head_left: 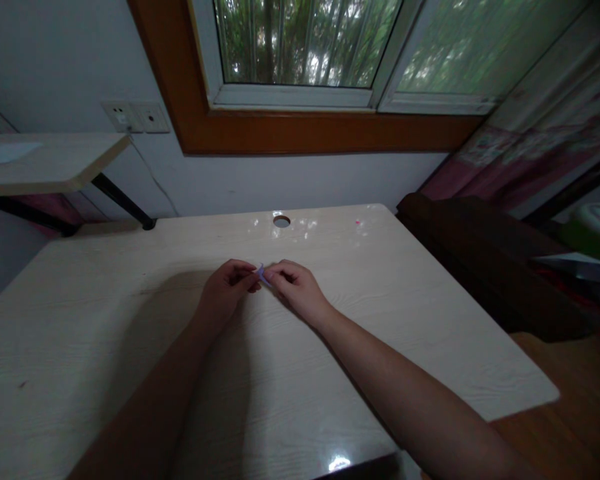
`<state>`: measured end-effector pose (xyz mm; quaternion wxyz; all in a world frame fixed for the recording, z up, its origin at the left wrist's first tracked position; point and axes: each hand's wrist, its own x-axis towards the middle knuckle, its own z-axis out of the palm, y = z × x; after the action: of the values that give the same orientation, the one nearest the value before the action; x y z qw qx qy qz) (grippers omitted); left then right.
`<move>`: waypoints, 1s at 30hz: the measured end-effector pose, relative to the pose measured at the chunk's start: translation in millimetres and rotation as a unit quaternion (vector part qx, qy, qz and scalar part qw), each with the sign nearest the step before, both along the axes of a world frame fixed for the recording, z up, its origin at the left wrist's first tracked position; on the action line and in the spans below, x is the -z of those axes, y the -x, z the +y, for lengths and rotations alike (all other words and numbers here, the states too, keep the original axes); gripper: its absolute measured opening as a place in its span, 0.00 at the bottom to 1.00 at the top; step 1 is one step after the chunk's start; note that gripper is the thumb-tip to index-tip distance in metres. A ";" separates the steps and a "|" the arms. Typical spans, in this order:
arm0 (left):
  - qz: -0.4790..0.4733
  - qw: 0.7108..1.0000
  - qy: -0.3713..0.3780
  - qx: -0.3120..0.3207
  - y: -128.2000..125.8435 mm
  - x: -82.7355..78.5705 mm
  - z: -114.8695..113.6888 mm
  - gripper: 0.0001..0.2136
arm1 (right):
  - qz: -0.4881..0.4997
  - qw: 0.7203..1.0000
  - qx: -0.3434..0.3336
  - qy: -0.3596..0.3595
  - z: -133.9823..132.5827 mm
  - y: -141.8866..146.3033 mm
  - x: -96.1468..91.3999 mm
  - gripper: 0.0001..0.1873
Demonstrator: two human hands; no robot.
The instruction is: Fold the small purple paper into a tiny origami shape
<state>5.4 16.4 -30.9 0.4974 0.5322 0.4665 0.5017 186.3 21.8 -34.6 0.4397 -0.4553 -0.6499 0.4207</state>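
Observation:
A small strip of purple material (263, 275), perhaps paper, is held between my two hands just above the desk. My left hand (229, 285) pinches its left end between thumb and fingertips. On the other side, my right hand (296, 285) grips it the same way, with the fingers curled. Most of the strip is covered by my fingertips, so its full shape is hidden. Both forearms reach in from the bottom of the view over the pale wood-grain desk (410, 320).
A round cable hole (282, 221) lies near the desk's back edge, with a tiny pink bit (357, 222) to its right. At the left stands a raised shelf (75, 160) on black legs. Dark furniture (460, 247) borders the right side, below a curtain (485, 153).

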 end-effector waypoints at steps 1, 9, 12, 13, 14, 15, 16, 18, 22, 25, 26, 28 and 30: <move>-0.002 1.000 0.001 0.004 0.4 0.5 -0.1 0.12 | -0.003 1.000 -0.008 0.000 0.0 0.1 -0.9 0.13; 0.003 1.000 -0.010 0.027 2.8 3.6 1.0 0.10 | 0.049 0.996 -0.010 0.070 0.0 1.0 3.5 0.15; 0.000 0.999 -0.008 0.032 2.7 5.5 0.6 0.10 | 0.066 0.994 -0.012 0.083 -1.1 1.6 3.4 0.14; 0.000 0.999 -0.008 0.033 2.6 5.7 0.2 0.10 | 0.067 0.994 -0.009 0.081 -1.2 1.8 3.1 0.14; 0.001 0.999 -0.009 0.034 2.3 5.7 -0.2 0.10 | 0.066 0.995 -0.007 0.078 -1.3 2.0 2.9 0.13; 0.002 0.999 -0.008 0.034 2.0 5.4 -0.7 0.10 | 0.064 0.995 -0.004 0.077 -1.1 2.0 2.8 0.13; 0.003 0.999 -0.008 0.035 1.7 5.1 -1.2 0.10 | 0.064 0.995 -0.001 0.073 -0.8 2.1 2.8 0.12; 0.008 0.999 -0.010 0.038 1.2 4.6 -1.8 0.11 | 0.068 0.995 -0.002 0.067 0.0 2.0 2.8 0.11; 0.018 0.998 -0.030 0.057 1.4 5.8 -2.0 0.13 | 0.077 0.995 -0.009 0.066 0.9 1.8 1.8 0.11; 0.050 0.996 -0.022 0.063 3.0 6.2 -1.6 0.12 | 0.070 0.995 -0.012 0.064 1.1 1.0 0.9 0.12; 0.072 0.995 -0.019 0.067 3.7 5.9 -1.5 0.11 | 0.067 0.996 -0.013 0.063 1.4 0.6 1.0 0.12; 0.117 0.990 -0.015 0.074 4.9 4.8 -1.3 0.11 | 0.061 0.996 -0.019 0.058 2.4 -0.5 1.8 0.12; 0.138 0.988 -0.006 0.075 5.6 3.1 -1.3 0.11 | 0.060 0.996 -0.024 0.059 3.4 -1.6 2.6 0.12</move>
<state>-0.2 15.1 -34.0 0.4616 0.6327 0.4866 0.3872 187.9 25.2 -37.2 0.4402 -0.4387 -0.6068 0.4956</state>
